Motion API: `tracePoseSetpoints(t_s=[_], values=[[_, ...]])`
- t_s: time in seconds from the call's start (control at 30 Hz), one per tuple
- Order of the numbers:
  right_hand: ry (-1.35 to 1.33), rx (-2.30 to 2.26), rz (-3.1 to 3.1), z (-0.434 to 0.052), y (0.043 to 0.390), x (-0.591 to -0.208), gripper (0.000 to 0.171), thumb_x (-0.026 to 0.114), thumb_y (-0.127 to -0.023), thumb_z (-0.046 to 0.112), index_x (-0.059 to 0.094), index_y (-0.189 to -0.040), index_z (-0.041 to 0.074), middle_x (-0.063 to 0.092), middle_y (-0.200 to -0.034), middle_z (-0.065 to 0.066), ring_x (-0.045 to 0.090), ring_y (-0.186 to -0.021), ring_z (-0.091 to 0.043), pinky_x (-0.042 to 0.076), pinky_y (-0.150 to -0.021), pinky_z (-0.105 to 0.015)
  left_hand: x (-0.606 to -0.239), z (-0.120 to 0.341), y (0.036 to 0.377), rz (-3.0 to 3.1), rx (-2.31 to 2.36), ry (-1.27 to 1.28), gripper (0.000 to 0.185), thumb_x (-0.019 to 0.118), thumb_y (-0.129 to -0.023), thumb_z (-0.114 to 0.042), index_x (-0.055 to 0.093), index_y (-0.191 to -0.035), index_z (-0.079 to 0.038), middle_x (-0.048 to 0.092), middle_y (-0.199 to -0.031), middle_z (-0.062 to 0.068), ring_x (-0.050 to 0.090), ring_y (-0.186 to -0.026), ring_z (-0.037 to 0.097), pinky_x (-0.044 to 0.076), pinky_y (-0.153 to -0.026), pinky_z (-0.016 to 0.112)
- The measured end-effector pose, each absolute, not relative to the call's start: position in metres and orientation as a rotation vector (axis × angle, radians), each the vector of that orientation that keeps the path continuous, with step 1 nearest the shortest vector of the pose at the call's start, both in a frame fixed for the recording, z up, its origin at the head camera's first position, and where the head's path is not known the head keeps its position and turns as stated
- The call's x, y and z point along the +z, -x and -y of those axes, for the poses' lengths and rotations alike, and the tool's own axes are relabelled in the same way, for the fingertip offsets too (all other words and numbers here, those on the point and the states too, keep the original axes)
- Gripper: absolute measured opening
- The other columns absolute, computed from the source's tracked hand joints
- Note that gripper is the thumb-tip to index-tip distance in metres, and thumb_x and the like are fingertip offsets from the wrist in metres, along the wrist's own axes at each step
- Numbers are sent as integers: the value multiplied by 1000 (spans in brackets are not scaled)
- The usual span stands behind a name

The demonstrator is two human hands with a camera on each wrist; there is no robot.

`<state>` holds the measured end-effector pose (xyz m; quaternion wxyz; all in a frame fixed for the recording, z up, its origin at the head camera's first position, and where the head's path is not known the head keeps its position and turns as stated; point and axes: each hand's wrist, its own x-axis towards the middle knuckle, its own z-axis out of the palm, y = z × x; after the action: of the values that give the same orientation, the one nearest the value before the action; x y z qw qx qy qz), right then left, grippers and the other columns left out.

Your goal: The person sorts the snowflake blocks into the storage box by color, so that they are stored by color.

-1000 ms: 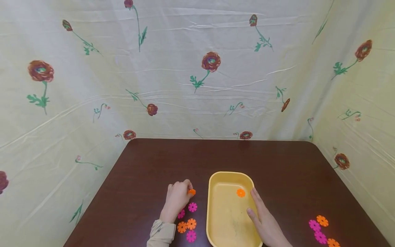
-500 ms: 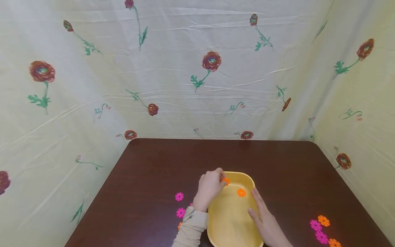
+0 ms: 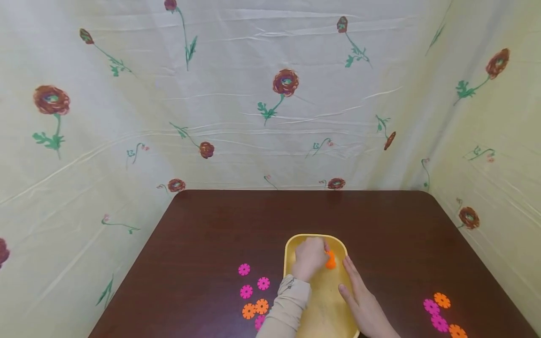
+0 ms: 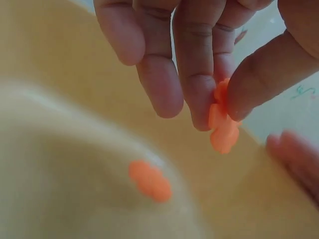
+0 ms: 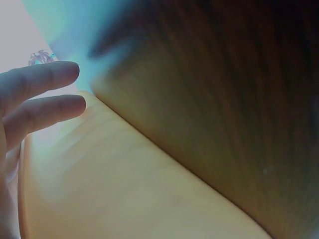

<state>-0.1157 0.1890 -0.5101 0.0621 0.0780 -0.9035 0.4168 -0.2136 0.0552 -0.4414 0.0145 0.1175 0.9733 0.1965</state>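
Left hand now over the tray with an orange flower piece

The right hand point(image 3: 363, 305) lies flat with straight fingers against the yellow tray point(image 3: 291, 244) wall; the left hand point(image 3: 310, 258), which a second ago was out on the table point(image 3: 380, 220) by the loose pink pieces point(image 3: 253, 281), has crossed inside, its grip pinching the orange flower piece point(image 4: 222, 122) just above another orange piece point(image 4: 149, 180) on the tray floor

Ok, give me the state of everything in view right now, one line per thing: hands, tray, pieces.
left hand: over the tray, pinching an orange piece
held orange piece: in the air, not released
second orange piece: lying loose in the tray
yellow tray: upright on the table
right hand: flat against the tray's right rim
pink and orange pieces: loose on the table
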Motion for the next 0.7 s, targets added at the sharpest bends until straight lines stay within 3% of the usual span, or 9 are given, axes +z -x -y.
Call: tracePoseSetpoints(t_s=[0.23, 0.5, 0.7], values=[[-245, 1230, 2701, -189, 118, -511, 56, 45, -96, 26, 21, -146, 17, 16, -152, -1, 42, -122, -40, 40, -84, -59, -455, -62, 216, -3029, 548, -219, 24, 69, -74, -14, 53, -55, -17, 50, -57, -4, 45, -49, 11, 36, -44, 28], [-240, 1210, 2707, -190, 117, -512, 56, 46, -96, 26, 21, -146, 16, 17, -152, 0, 42, -122, -39, 40, -85, -58, -473, -63, 229, -3040, 472, 9, 11, 69, -74, -15, 63, -65, -13, 64, -70, 5, 61, -61, 19, 45, -47, 36], [-232, 1211, 2713, -190, 118, -511, 57, 47, -96, 25, 21, -146, 17, 17, -152, 0, 42, -122, -38, 40, -85, -58, -480, -63, 235, -3033, 435, 81, 7, 69, -73, -17, 67, -75, -11, 65, -74, 7, 62, -65, 22, 46, -50, 37]])
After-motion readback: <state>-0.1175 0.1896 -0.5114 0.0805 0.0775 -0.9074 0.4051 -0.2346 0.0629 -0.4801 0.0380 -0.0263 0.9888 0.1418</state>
